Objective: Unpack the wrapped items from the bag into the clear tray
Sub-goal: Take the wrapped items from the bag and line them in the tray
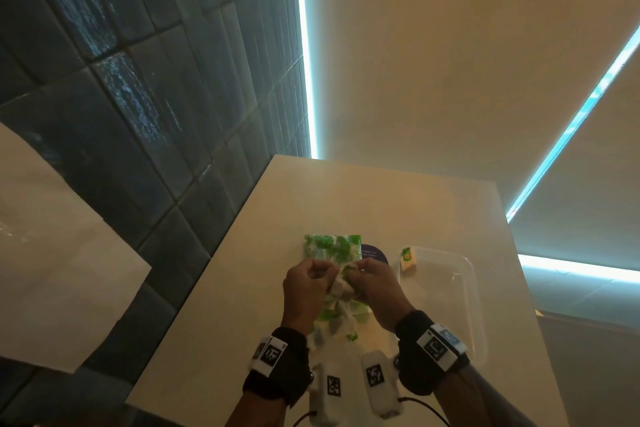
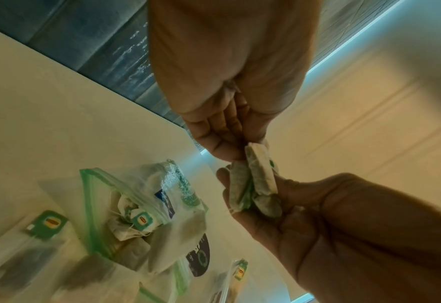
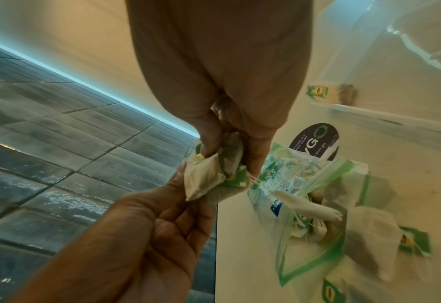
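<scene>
A clump of wrapped tea bags (image 1: 341, 284) with green tags hangs between both hands above the table. My left hand (image 1: 310, 276) pinches one tea bag at the clump's top (image 2: 259, 155). My right hand (image 1: 369, 276) grips the rest of the clump (image 3: 214, 174). Below them lies the clear zip bag (image 1: 332, 248) with a green seal, open and with more tea bags inside (image 2: 136, 219). The clear tray (image 1: 460, 291) stands to the right of the hands. One tea bag (image 1: 408, 258) lies in its far left corner.
Loose tea bags (image 3: 369, 246) lie on the white table (image 1: 346, 198) beside the zip bag's mouth. A dark round sticker (image 1: 375, 253) sits on the table between bag and tray. A dark tiled floor (image 1: 138, 114) drops away at the table's left edge.
</scene>
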A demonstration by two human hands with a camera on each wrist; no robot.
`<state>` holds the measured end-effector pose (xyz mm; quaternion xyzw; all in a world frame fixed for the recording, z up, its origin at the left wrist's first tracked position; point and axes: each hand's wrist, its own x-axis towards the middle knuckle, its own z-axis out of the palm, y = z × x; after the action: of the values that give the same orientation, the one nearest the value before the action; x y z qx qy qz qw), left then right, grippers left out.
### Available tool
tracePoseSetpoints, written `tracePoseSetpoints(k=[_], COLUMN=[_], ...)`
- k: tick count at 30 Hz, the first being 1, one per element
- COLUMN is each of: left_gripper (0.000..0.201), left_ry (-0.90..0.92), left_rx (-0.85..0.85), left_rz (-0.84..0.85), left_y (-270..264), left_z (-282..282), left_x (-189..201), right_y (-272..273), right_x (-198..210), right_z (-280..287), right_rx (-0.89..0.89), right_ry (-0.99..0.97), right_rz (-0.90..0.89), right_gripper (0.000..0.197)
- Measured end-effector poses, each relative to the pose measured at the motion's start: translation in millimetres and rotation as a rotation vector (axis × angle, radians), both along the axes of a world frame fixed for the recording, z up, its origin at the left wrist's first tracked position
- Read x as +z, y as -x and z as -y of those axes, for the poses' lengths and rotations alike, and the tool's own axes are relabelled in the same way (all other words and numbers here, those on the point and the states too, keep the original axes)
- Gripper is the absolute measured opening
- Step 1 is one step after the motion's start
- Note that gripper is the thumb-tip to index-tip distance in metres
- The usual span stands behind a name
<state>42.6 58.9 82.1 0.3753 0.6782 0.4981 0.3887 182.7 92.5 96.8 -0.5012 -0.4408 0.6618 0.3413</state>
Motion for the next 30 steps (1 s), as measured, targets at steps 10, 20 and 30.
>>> tracePoseSetpoints(k=[10,20,30], left_gripper=[0.014,0.018,0.016], left_ry=[0.049,0.050,0.044], left_rx=[-0.015,-0.028,-0.029], left_rz=[0.181,0.270,0.293], left_y=[6,6,5], left_z=[-1,-5,-2], left_x=[-3,-4,0], right_y=[-4,-11,-5], right_x=[4,4,7], right_z=[-2,-6,1], right_rx=[0.005,0.025,-0.083], right_ry=[0.011,-0.063,-0.012], right_rz=[-0.043,0.171,0.007], right_gripper=[0.023,0.017,0.017])
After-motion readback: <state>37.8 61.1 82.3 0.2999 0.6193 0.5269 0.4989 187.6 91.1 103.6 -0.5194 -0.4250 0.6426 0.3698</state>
